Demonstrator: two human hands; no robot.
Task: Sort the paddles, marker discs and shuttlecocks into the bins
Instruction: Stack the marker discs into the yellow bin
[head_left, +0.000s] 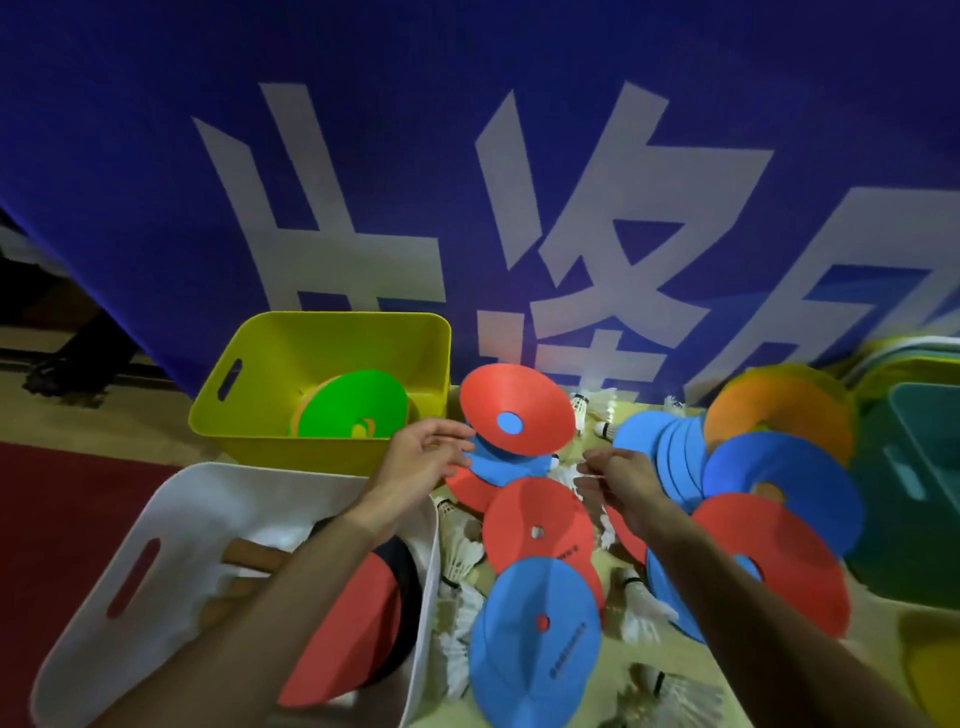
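Note:
My left hand (423, 460) pinches the near edge of a red marker disc (519, 402), which is tilted up over a blue disc (506, 467). My right hand (621, 470) is curled beside white shuttlecock feathers (563, 475); its grip is blurred. More red (540, 525), blue (535, 639) and orange (779, 405) discs lie scattered on the floor, with shuttlecocks (462, 553) among them. The yellow bin (291, 452) holds green and orange discs (353, 405). The white bin (182, 499) under my left forearm holds red-faced paddles (353, 623) with wooden handles.
A teal bin (914, 499) stands at the right, with stacked bins (904, 358) behind it and a yellow container (930, 670) at the bottom right. A blue banner (467, 156) with white characters hangs right behind the pile. Red mat (52, 519) lies at the left.

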